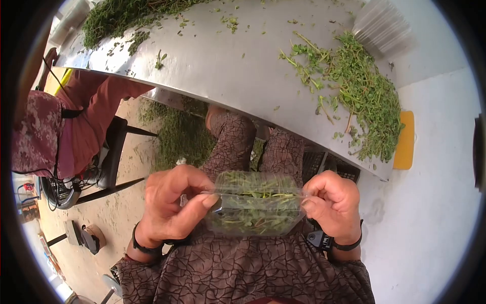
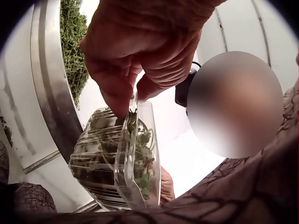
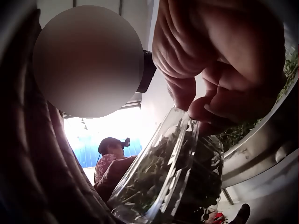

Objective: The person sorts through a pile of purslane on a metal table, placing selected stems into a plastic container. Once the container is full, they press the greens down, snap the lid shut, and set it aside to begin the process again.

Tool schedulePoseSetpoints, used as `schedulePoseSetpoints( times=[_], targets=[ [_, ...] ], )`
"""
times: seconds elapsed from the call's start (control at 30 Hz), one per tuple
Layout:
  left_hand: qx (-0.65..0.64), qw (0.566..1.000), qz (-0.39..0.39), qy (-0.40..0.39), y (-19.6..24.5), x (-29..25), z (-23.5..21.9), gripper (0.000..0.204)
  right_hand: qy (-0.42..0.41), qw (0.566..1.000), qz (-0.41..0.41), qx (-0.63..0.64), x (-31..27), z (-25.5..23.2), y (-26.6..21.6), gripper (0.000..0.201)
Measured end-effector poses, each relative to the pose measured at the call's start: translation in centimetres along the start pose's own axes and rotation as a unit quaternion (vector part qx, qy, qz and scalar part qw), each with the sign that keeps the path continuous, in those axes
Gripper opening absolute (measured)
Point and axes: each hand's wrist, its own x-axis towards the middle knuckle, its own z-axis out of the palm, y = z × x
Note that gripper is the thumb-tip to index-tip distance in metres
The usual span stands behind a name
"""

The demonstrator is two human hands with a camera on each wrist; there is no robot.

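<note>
A clear plastic clamshell box packed with leafy green sprigs is held over the person's lap, in front of the table. My left hand pinches the rim at one end between thumb and fingers. At the opposite end, my right hand pinches the rim the same way. In the left wrist view, the box's ribbed wall hangs below the left fingertips, lid and base edges close together. The right wrist view shows the right thumb and fingers at the corner of the box, greens pressed against its clear sides.
A metal table crosses ahead, bearing a heap of greens at right and another at far left. Stacked clear boxes and a yellow board stand by the wall. A second person sits at left, beside a black chair.
</note>
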Motion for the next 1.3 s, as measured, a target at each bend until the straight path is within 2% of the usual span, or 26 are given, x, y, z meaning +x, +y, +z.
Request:
schedulePoseSetpoints(
  times=[0.1,0.17,0.2,0.27,0.4,0.57,0.8,0.9,0.97,1.0,1.07,1.17,1.3],
  targets=[
    [-0.021,1.0,0.007,-0.014,0.0,-0.7,-0.1,0.01,-0.022,0.999,-0.017,-0.02,-0.4,0.1,-0.1,0.018],
    [-0.017,0.999,0.015,-0.022,-0.1,-0.9,-0.3,0.01,-0.043,0.988,-0.101,-0.107,-0.4,-0.1,-0.2,0.017],
    [-0.012,0.999,0.03,-0.032,-0.1,-1.0,-0.4,0.011,-0.046,0.988,-0.099,-0.106,-0.4,-0.1,-0.2,0.017],
    [-0.002,0.998,0.049,-0.035,0.0,-1.0,-0.5,0.011,-0.047,0.976,-0.159,-0.138,-0.3,-0.1,0.0,0.016],
    [0.018,0.994,0.103,-0.024,-0.3,-1.2,-0.3,0.014,-0.041,0.967,-0.197,-0.154,-0.1,0.1,-0.3,0.016],
    [0.038,0.991,0.122,-0.032,-0.5,-1.6,-0.4,0.017,-0.057,0.959,-0.243,-0.132,-0.1,0.3,-0.1,0.016],
    [0.063,0.989,0.129,-0.039,-0.9,-1.7,-0.2,0.022,-0.067,0.951,-0.253,-0.164,0.1,0.1,-0.2,0.016],
    [0.069,0.99,0.116,-0.045,-0.8,-1.6,-0.3,0.022,-0.052,0.961,-0.223,-0.152,-0.2,0.2,0.0,0.016],
    [0.049,0.993,0.096,-0.044,-0.9,-1.5,-0.3,0.021,-0.023,0.971,-0.173,-0.163,-0.5,0.4,-0.2,0.015],
    [0.028,0.996,0.078,-0.043,-0.9,-1.4,-0.3,0.019,-0.025,0.971,-0.174,-0.162,-0.7,0.7,-0.4,0.015],
    [0.017,0.997,0.07,-0.039,-0.7,-1.3,-0.3,0.018,0.032,0.994,-0.065,-0.08,-1.1,1.2,-0.9,0.014],
    [0.001,0.997,0.065,-0.038,-0.2,-0.9,-0.3,0.017,-0.011,0.988,-0.089,-0.129,-1.0,0.7,-1.3,0.018],
    [-0.015,0.997,0.045,-0.054,0.5,-0.7,-0.6,0.019,-0.011,0.967,-0.151,-0.204,-0.6,0.6,-2.1,0.023]
  ],
)
